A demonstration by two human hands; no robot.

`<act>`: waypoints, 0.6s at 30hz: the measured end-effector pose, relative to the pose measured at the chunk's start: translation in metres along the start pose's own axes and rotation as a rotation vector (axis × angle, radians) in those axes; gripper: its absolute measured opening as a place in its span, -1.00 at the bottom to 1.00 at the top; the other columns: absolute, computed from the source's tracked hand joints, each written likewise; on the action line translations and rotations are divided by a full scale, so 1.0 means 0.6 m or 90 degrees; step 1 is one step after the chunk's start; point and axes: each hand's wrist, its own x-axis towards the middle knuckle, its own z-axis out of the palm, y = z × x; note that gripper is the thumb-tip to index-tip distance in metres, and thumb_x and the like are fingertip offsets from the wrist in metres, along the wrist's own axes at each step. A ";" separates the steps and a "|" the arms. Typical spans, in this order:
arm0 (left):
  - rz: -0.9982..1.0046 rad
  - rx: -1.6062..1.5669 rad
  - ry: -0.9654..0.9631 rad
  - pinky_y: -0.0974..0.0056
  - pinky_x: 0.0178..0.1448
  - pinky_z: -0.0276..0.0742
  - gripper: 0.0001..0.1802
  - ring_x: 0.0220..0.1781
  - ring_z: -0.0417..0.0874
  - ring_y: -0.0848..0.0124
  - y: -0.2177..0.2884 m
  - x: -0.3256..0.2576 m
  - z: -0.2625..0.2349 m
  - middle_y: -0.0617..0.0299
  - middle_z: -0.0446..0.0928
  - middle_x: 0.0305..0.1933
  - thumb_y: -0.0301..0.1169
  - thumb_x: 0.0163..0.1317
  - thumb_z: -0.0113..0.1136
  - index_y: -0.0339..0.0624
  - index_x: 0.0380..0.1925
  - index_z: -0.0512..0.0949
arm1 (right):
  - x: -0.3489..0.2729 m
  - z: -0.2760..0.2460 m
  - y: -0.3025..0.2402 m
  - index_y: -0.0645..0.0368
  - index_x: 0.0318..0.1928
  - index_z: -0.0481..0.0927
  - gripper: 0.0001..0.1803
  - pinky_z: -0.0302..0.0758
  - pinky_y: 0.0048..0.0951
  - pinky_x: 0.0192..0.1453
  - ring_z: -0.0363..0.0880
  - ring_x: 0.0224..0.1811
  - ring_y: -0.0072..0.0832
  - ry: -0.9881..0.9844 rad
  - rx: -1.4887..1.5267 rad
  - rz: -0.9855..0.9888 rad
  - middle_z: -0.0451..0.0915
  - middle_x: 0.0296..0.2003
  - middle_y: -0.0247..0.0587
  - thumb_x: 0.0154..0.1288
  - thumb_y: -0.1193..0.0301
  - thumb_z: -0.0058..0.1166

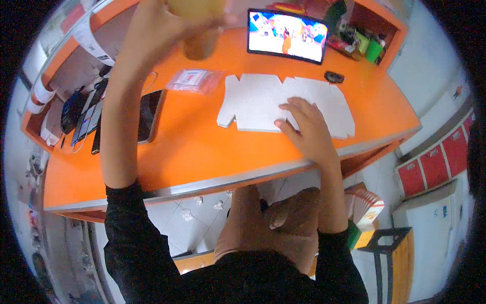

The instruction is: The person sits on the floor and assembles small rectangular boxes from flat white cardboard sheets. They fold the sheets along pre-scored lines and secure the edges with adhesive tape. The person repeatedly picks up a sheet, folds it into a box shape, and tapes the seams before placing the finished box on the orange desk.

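Observation:
Raised over the far left of the desk, my left hand [169, 23] is wrapped round a cup-shaped container with yellow-brown contents [200, 46]. It is blurred, and its top is cut off by the picture's edge. My right hand [306, 124] rests, fingers spread, on a stack of flat white die-cut cardboard sheets [258, 104] with notched edges. Behind the stack stands a lit tablet [287, 36] showing a colourful picture. A clear plastic packet [195, 80] lies left of the sheets.
The orange desk [202, 152] has a metal front edge. Phones [150, 116] and cables lie at its left, partly behind my left forearm. A small black object [334, 77] sits right of the tablet, near a green cup [373, 50]. Red drawers [435, 164] stand at the right.

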 end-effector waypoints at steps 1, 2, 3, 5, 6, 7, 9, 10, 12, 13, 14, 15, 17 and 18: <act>0.018 0.034 0.023 0.37 -0.19 0.51 -0.31 -0.22 0.54 0.46 -0.041 0.025 0.000 0.24 0.50 -0.21 -0.43 -0.19 0.47 -0.22 0.00 0.36 | -0.003 -0.005 0.001 0.14 -0.09 0.50 -0.58 0.14 0.06 0.26 0.34 0.12 -0.13 -0.012 0.001 0.010 0.42 0.01 -0.06 0.18 0.10 0.07; 0.032 0.092 0.053 0.38 -0.22 0.51 -0.31 -0.24 0.54 0.47 -0.090 0.054 -0.022 0.25 0.50 -0.24 -0.43 -0.24 0.50 -0.21 -0.04 0.38 | 0.004 0.000 -0.008 0.14 -0.09 0.50 -0.57 0.14 0.06 0.26 0.34 0.12 -0.12 -0.013 0.021 0.005 0.42 0.00 -0.06 0.18 0.09 0.07; 0.019 0.080 0.056 0.36 -0.27 0.51 -0.30 -0.24 0.53 0.44 -0.128 0.068 -0.025 0.24 0.49 -0.23 -0.43 -0.21 0.47 -0.18 0.01 0.35 | 0.006 0.003 -0.007 0.15 -0.09 0.51 -0.57 0.14 0.06 0.26 0.34 0.12 -0.12 -0.017 0.026 0.007 0.42 0.00 -0.06 0.18 0.09 0.07; -0.001 0.042 0.064 0.33 -0.36 0.50 -0.28 -0.26 0.51 0.39 -0.186 0.095 -0.017 0.21 0.47 -0.21 -0.43 -0.14 0.40 -0.11 0.09 0.30 | 0.001 -0.003 0.001 0.14 -0.09 0.51 -0.56 0.14 0.06 0.26 0.34 0.12 -0.12 -0.018 0.012 0.015 0.42 -0.01 -0.06 0.17 0.08 0.06; -0.038 0.194 0.097 0.27 -0.25 0.47 -0.30 -0.20 0.53 0.34 -0.210 0.107 -0.016 0.18 0.50 -0.20 -0.28 -0.18 0.42 -0.11 0.03 0.35 | 0.001 0.002 0.003 0.14 -0.09 0.51 -0.56 0.14 0.05 0.26 0.34 0.11 -0.11 -0.013 0.010 0.012 0.42 -0.02 -0.06 0.17 0.07 0.06; -0.074 0.340 0.129 0.20 -0.15 0.44 -0.30 -0.14 0.54 0.28 -0.234 0.120 -0.012 0.15 0.53 -0.19 -0.13 -0.22 0.43 -0.12 -0.04 0.40 | 0.001 0.003 0.005 0.14 -0.09 0.51 -0.55 0.15 0.05 0.26 0.34 0.11 -0.11 -0.009 0.003 0.011 0.42 -0.02 -0.06 0.17 0.06 0.06; -0.105 0.170 0.031 0.14 -0.09 0.44 -0.42 -0.13 0.58 0.19 -0.287 0.145 -0.042 0.10 0.56 -0.19 -0.09 -0.15 0.38 -0.18 -0.16 0.47 | 0.006 -0.004 -0.001 0.13 -0.09 0.51 -0.59 0.14 0.01 0.27 0.35 0.12 -0.14 -0.024 0.014 0.012 0.43 -0.01 -0.07 0.17 0.12 0.09; -0.096 -0.156 -0.098 0.15 -0.15 0.48 -0.56 -0.18 0.60 0.16 -0.335 0.153 -0.078 0.09 0.56 -0.21 -0.21 -0.05 0.33 -0.24 -0.21 0.49 | 0.008 -0.004 -0.003 0.12 -0.08 0.50 -0.61 0.13 -0.01 0.28 0.36 0.13 -0.15 -0.031 0.019 0.011 0.44 0.00 -0.08 0.17 0.15 0.10; -0.079 -0.264 -0.114 0.15 -0.17 0.51 -0.59 -0.19 0.62 0.14 -0.460 0.177 -0.094 0.07 0.56 -0.21 -0.25 0.00 0.32 -0.29 -0.23 0.50 | 0.007 0.004 -0.002 0.12 -0.09 0.50 -0.62 0.14 -0.02 0.27 0.36 0.12 -0.15 -0.029 0.009 0.006 0.43 0.01 -0.08 0.18 0.15 0.10; -0.086 -0.244 -0.088 0.14 -0.13 0.48 -0.55 -0.14 0.58 0.13 -0.495 0.185 -0.083 0.05 0.53 -0.17 -0.21 0.00 0.29 -0.29 -0.19 0.48 | 0.006 0.003 0.001 0.12 -0.09 0.50 -0.62 0.15 -0.03 0.27 0.36 0.12 -0.15 -0.027 -0.001 0.008 0.43 0.01 -0.09 0.18 0.15 0.09; -0.088 -0.195 -0.062 0.13 -0.09 0.44 -0.51 -0.10 0.54 0.12 -0.515 0.191 -0.066 0.02 0.49 -0.13 -0.17 0.01 0.27 -0.30 -0.15 0.45 | 0.004 0.004 0.005 0.13 -0.10 0.51 -0.60 0.14 -0.01 0.26 0.34 0.13 -0.15 -0.024 0.004 0.009 0.42 0.00 -0.09 0.17 0.13 0.09; -0.092 -0.132 -0.029 0.12 -0.05 0.41 -0.46 -0.06 0.50 0.11 -0.527 0.186 -0.054 0.00 0.45 -0.09 -0.13 0.01 0.24 -0.30 -0.12 0.42 | 0.004 0.004 0.006 0.14 -0.11 0.52 -0.58 0.14 0.00 0.25 0.32 0.13 -0.14 -0.022 0.009 0.008 0.42 -0.01 -0.09 0.15 0.10 0.10; -0.111 0.077 0.026 0.10 0.03 0.34 -0.37 0.02 0.43 0.09 -0.543 0.184 -0.043 -0.05 0.38 -0.01 -0.05 0.02 0.19 -0.30 -0.04 0.36 | 0.005 0.004 0.007 0.15 -0.12 0.52 -0.56 0.13 0.01 0.25 0.30 0.13 -0.14 -0.019 0.021 0.004 0.42 -0.02 -0.10 0.14 0.08 0.10; -0.123 0.165 0.043 0.09 0.07 0.30 -0.33 0.06 0.39 0.08 -0.545 0.183 -0.038 -0.08 0.35 0.03 -0.01 0.03 0.17 -0.31 -0.01 0.33 | 0.005 0.003 0.008 0.15 -0.12 0.52 -0.56 0.13 0.01 0.25 0.30 0.13 -0.14 -0.019 0.023 0.005 0.42 -0.02 -0.10 0.14 0.08 0.10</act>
